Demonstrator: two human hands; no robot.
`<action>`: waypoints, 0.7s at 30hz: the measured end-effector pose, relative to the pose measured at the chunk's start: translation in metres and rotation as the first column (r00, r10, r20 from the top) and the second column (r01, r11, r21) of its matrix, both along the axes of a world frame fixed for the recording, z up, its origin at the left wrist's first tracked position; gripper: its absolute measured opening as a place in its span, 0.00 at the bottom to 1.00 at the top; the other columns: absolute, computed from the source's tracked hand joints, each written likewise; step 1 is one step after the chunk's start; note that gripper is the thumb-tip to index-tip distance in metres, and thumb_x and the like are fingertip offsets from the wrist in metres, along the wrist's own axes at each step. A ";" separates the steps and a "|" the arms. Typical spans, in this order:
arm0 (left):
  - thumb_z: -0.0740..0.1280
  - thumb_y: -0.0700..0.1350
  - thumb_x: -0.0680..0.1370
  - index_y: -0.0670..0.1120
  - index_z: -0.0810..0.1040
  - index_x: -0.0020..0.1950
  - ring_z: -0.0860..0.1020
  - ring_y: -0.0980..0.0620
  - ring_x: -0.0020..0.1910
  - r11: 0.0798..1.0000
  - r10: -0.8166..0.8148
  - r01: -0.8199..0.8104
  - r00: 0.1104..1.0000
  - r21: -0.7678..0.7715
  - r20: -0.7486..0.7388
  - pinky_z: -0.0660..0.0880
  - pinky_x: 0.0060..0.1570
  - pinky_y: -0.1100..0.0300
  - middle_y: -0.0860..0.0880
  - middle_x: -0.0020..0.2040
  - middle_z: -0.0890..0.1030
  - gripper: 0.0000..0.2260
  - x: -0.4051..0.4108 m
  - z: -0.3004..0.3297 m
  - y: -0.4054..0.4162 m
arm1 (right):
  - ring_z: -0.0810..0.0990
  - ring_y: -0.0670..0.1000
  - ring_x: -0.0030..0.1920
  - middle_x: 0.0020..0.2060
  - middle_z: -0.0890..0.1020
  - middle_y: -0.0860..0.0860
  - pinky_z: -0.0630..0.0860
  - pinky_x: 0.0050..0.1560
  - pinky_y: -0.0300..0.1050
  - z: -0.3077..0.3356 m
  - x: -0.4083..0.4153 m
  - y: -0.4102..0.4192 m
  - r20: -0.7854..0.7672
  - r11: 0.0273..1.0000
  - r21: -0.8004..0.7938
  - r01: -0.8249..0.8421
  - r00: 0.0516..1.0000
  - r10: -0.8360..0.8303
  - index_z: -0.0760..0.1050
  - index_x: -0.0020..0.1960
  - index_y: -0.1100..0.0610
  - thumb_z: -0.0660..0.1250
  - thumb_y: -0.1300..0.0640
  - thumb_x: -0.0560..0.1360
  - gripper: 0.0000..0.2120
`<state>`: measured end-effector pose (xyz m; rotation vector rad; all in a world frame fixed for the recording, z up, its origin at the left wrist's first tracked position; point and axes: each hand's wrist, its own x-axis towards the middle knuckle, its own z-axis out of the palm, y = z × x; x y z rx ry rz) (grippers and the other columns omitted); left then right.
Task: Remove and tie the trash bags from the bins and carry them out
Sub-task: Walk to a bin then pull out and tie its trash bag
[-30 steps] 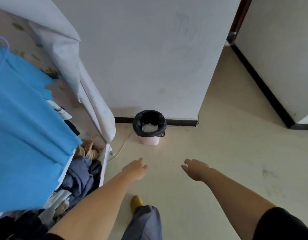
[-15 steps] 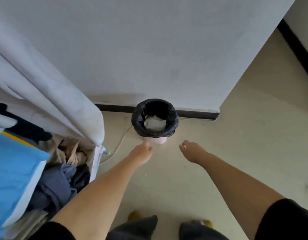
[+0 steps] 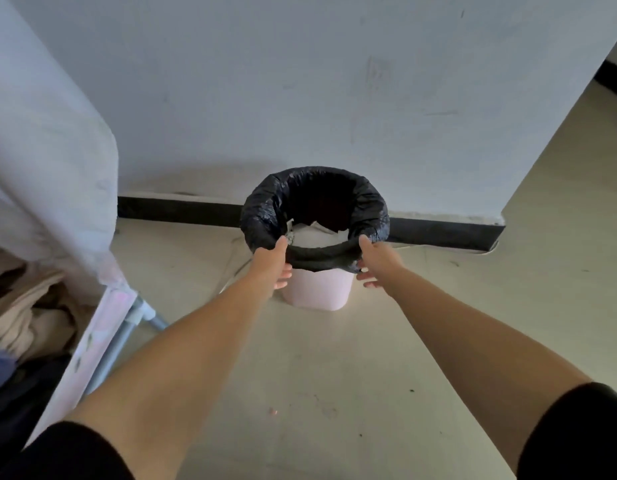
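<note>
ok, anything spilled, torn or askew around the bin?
Nothing stands out. The black bag is folded evenly over the upright pink bin, white paper stays inside, and only small specks dot the floor.

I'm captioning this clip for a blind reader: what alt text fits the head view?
Both hands reach the near rim of a black trash bag lining a small pink bin: the left hand and the right hand each have a thumb over the folded edge. White paper lies inside; the bin stands on the floor by a white wall.
</note>
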<state>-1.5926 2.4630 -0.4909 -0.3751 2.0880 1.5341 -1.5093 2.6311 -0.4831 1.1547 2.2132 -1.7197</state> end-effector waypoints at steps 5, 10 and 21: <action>0.62 0.46 0.80 0.40 0.69 0.67 0.80 0.46 0.48 0.948 0.068 -0.101 0.990 0.303 0.120 0.77 0.52 0.49 0.43 0.45 0.80 0.17 0.005 -0.008 -0.001 | 0.81 0.52 0.38 0.45 0.82 0.54 0.76 0.35 0.43 -0.006 -0.011 -0.008 -0.009 0.966 -0.232 0.116 0.993 -0.121 0.71 0.58 0.61 0.56 0.49 0.80 0.16; 0.63 0.42 0.80 0.39 0.70 0.66 0.80 0.45 0.46 0.845 0.135 -0.220 0.970 0.488 0.204 0.76 0.50 0.50 0.40 0.49 0.80 0.16 0.014 0.004 0.001 | 0.79 0.50 0.35 0.37 0.79 0.52 0.74 0.32 0.44 0.007 -0.001 -0.012 -0.022 0.890 -0.408 0.201 0.973 -0.229 0.70 0.54 0.58 0.58 0.52 0.80 0.10; 0.49 0.61 0.81 0.37 0.71 0.62 0.82 0.39 0.47 0.723 0.044 -0.298 0.920 0.623 0.390 0.76 0.49 0.47 0.36 0.50 0.82 0.29 0.068 -0.010 -0.009 | 0.80 0.52 0.40 0.38 0.79 0.52 0.76 0.40 0.44 -0.007 0.056 0.019 -0.036 0.893 -0.392 0.223 0.966 -0.257 0.74 0.41 0.59 0.62 0.49 0.78 0.14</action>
